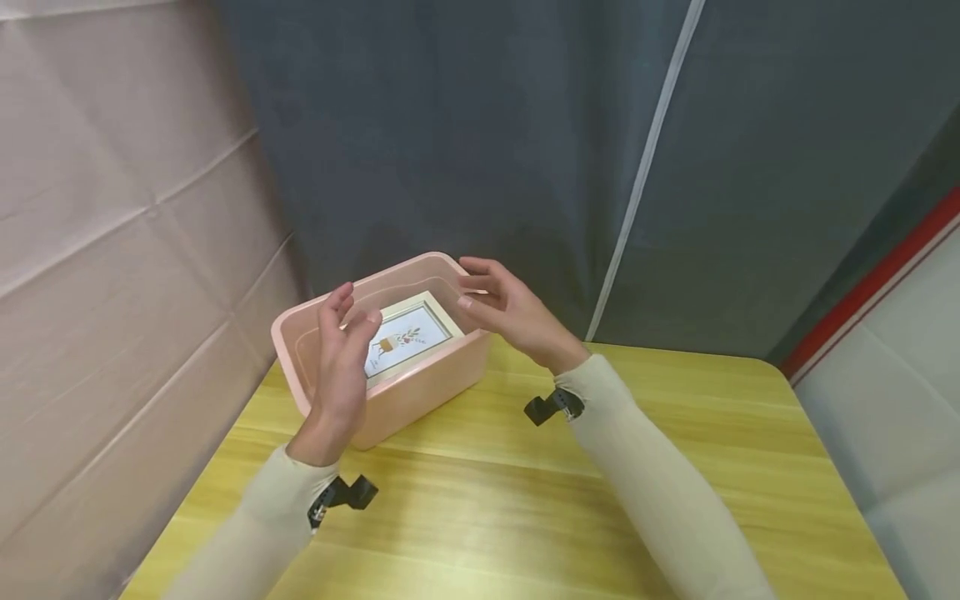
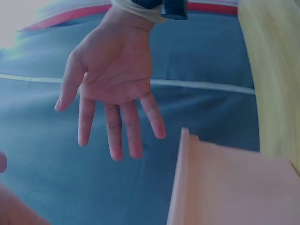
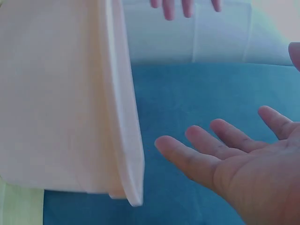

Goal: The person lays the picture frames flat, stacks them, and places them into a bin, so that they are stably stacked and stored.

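Observation:
A pink plastic bin point(image 1: 420, 398) stands on the table, and a cream picture frame point(image 1: 442, 312) with a small drawing under its glass lies tilted inside it. My left hand point(image 1: 341, 367) hovers over the bin's near left side, fingers loosely bent, covering part of the frame. Over the right end of the bin is my right hand point(image 1: 517, 312), palm turned inward and fingers spread. Neither hand holds anything. In the right wrist view, the fingers of the right hand point(image 3: 262, 164) show apart from the bin's rim point(image 3: 126, 117).
The yellow wood-grain table point(image 1: 510, 500) extends to the right and front of the bin. Behind it hangs a dark grey curtain point(image 1: 450, 125) with a white strip point(image 1: 648, 158). A pale cloth wall point(image 1: 112, 275) runs along the left, and a red-edged white panel point(image 1: 892, 350) along the right.

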The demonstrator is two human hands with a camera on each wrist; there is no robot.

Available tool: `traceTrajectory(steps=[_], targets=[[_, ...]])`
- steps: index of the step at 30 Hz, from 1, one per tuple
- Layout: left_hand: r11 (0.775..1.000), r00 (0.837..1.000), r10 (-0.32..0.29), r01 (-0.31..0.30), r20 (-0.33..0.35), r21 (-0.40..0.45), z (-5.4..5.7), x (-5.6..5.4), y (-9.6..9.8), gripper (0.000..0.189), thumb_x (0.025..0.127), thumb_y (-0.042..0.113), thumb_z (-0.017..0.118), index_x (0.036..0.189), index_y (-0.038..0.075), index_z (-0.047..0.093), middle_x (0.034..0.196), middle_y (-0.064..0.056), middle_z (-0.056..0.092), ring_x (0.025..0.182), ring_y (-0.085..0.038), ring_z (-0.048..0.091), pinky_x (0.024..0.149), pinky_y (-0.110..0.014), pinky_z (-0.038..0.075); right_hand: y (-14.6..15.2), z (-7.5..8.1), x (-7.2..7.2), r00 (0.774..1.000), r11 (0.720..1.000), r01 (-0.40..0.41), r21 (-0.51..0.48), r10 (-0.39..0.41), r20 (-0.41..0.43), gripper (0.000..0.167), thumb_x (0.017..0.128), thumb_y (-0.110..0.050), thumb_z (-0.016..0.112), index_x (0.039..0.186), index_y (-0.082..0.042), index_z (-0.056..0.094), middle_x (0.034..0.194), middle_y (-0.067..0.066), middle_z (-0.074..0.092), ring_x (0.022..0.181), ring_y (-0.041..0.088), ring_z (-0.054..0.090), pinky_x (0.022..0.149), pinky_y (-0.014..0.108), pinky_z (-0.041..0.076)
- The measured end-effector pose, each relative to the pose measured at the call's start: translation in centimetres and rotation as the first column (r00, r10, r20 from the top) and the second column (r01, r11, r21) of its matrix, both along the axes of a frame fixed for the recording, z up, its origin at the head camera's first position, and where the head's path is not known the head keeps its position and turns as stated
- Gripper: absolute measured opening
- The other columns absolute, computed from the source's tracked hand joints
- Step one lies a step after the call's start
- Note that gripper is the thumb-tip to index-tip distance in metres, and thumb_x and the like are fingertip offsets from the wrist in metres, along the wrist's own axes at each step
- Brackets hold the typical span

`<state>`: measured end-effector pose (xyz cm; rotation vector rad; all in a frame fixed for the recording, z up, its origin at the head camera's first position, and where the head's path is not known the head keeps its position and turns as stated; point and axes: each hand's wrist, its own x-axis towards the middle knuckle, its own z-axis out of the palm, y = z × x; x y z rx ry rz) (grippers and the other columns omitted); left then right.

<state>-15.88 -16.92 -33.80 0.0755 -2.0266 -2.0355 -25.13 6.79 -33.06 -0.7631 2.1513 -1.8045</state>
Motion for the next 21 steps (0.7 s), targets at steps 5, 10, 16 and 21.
traceTrajectory(steps=[5,10,16,21], targets=[[0.993,0.996,-0.068,0.072,-0.050,0.091,-0.1,1.2,1.0,0.062,0.106,0.022,0.049,0.162,0.010,0.026,0.168,-0.010,0.022,0.149,-0.026,0.036,0.131,-0.051,0.024,2.5,0.4,1.9,0.999,0.999,0.020,-0.040,-0.021,-0.028,0.061,0.105,-0.025,0.066,0.160,-0.027,0.040,0.158,0.007,0.050,0.146,0.029,0.052,0.115,0.058,0.048],[0.976,0.984,-0.147,0.160,-0.097,0.150,-0.9,1.7,2.1,0.060,0.105,0.015,0.046,0.160,0.004,0.027,0.167,-0.010,0.025,0.150,-0.028,0.038,0.130,-0.049,0.028,5.4,0.4,3.7,0.997,0.998,0.042,-0.040,-0.045,-0.068,0.063,0.106,-0.021,0.065,0.162,-0.024,0.037,0.159,0.008,0.049,0.148,0.031,0.050,0.117,0.051,0.047],[0.967,0.969,-0.231,0.238,-0.082,0.091,-2.4,2.4,3.2,0.055,0.105,0.013,0.047,0.157,0.003,0.034,0.164,-0.010,0.031,0.145,-0.026,0.042,0.119,-0.031,0.038,8.7,-0.9,5.9,0.988,0.993,0.117,-0.028,-0.119,-0.097,0.061,0.107,-0.016,0.062,0.162,-0.022,0.038,0.160,0.009,0.048,0.149,0.035,0.047,0.110,0.026,0.051],[0.941,0.938,-0.327,0.312,-0.118,-0.131,-3.8,3.2,4.1,0.055,0.105,0.012,0.054,0.157,0.004,0.037,0.163,-0.008,0.039,0.145,-0.035,0.046,0.118,-0.042,0.044,10.9,-2.6,8.1,0.956,0.977,0.213,-0.018,-0.212,-0.202,0.057,0.107,-0.008,0.061,0.160,-0.017,0.041,0.159,0.010,0.049,0.147,0.026,0.051,0.106,0.017,0.050]])
